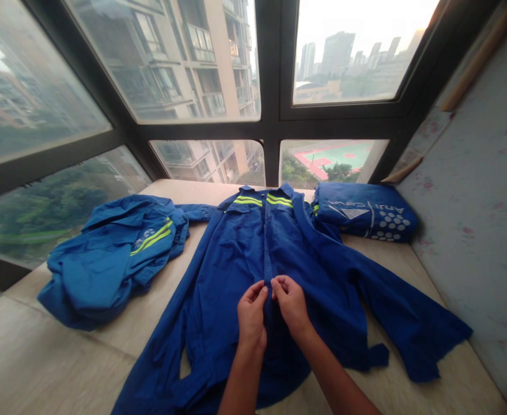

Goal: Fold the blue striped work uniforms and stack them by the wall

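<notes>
The left hand [253,314] and right hand [290,300] pinch a jacket [240,259], likely light and floppy, best held along the front strip [267,248] just beyond them.

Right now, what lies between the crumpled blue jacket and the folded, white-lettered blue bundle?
The head view shows a blue, yellow-striped cloth jacket spread out there.

The left hand [252,316] and the right hand [291,304] pinch the front of a blue jacket [231,265]. It lies spread out on the pale surface [72,357]. A crumpled jacket [110,256] is on the left. A folded blue bundle [363,212] sits by the flowery wall [478,202]. Big windows [201,69] are behind.
</notes>
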`<state>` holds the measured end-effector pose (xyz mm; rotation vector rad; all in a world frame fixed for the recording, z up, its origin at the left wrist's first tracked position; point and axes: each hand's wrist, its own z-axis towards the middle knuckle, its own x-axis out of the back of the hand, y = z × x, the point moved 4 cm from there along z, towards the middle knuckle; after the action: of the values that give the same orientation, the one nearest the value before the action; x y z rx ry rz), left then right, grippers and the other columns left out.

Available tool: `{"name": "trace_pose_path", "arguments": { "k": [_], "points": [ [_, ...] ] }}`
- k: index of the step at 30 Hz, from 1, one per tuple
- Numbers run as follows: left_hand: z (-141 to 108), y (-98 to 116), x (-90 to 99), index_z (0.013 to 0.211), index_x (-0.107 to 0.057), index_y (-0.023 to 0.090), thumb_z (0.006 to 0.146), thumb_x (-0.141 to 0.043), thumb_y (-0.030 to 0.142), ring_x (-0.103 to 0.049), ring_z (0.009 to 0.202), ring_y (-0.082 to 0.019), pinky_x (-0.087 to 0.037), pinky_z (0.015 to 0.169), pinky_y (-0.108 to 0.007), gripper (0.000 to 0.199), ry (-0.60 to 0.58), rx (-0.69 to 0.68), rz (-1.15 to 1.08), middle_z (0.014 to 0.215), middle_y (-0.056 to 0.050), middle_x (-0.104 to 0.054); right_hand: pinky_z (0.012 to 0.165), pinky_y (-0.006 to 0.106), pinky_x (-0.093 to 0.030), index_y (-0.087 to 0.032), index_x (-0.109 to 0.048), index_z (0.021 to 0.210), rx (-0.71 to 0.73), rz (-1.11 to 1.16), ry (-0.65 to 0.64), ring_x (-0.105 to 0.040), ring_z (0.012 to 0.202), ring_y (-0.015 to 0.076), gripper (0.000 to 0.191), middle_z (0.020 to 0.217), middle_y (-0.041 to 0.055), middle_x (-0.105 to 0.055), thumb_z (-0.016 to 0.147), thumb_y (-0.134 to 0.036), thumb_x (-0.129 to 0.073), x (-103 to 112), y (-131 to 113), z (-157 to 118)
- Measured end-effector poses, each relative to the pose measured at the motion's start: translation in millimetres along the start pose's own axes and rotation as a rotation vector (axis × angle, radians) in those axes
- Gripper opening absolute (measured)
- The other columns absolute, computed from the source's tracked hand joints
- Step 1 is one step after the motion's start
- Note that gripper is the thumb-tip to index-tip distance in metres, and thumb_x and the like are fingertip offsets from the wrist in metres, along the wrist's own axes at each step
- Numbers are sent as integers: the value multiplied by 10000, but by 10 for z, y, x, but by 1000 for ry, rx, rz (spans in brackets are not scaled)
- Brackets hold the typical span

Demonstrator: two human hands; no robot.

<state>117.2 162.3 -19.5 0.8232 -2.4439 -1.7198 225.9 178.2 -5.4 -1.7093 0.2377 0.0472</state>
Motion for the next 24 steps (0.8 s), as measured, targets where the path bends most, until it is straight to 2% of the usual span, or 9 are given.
{"name": "trace_pose_path", "arguments": {
  "k": [2,4,7,9,13,17,21,23,24],
  "points": [
    [-25,29,12,953,-718,149,684,-792,290,-712,865,-199,-561,835,-324,313,0,-64,74,933,-90,-758,497,237,-352,-192,-574,764,-66,87,-3,-449,495,114,346,560,-41,-523,772,-533,-636,-17,35,-7],
    [-60,100,12,966,-728,161,748,-735,310,-710,898,-214,-553,862,-341,265,-28,-204,237,957,-88,-759,488,232,-336,-192,-566,727,-119,131,-25,-423,489,103,358,558,-43,-509,740,-539,-652,-22,39,-10],
    [-112,199,1,1009,-735,196,825,-643,317,-702,947,-228,-530,916,-367,239,-69,-409,518,1006,-79,-755,477,230,-312,-198,-535,665,-184,139,-81,-390,473,91,394,543,-48,-483,709,-568,-662,-14,19,-3],
    [-126,232,-3,1051,-723,204,840,-609,302,-695,967,-231,-521,928,-374,259,-83,-465,629,1031,-80,-748,473,231,-302,-198,-531,661,-205,109,-101,-383,465,88,422,530,-51,-476,695,-596,-668,6,6,13],
    [-156,241,-19,1159,-673,191,844,-580,287,-686,940,-222,-531,856,-345,342,-129,-438,741,1012,-83,-732,477,233,-303,-185,-574,738,-187,16,-126,-404,463,95,451,521,-49,-504,689,-623,-668,82,12,63],
    [-289,176,-6,1215,-634,177,875,-538,298,-679,857,-199,-515,768,-299,374,-233,-348,881,971,-80,-717,492,234,-312,-193,-565,736,-139,-119,-198,-423,468,101,359,514,-52,-512,765,-547,-608,239,86,52],
    [-502,155,33,1183,-644,204,874,-533,246,-688,888,-218,-477,776,-295,331,-435,-298,1166,967,-75,-737,511,232,-318,-186,-602,723,-101,-482,-370,-502,498,120,191,521,-28,-572,814,-348,-560,436,144,-45],
    [-582,244,24,1133,-667,256,896,-522,270,-693,921,-230,-460,769,-292,278,-521,-332,1309,997,-58,-745,517,232,-320,-186,-625,712,-109,-658,-430,-548,523,136,146,528,-14,-604,806,-278,-562,510,114,-75],
    [-594,320,10,1073,-685,275,919,-498,296,-695,910,-231,-451,749,-289,243,-519,-362,1378,988,-48,-745,524,233,-323,-190,-633,711,-104,-725,-428,-569,542,143,142,542,-7,-621,809,-267,-565,532,71,-72]
  ]
}}
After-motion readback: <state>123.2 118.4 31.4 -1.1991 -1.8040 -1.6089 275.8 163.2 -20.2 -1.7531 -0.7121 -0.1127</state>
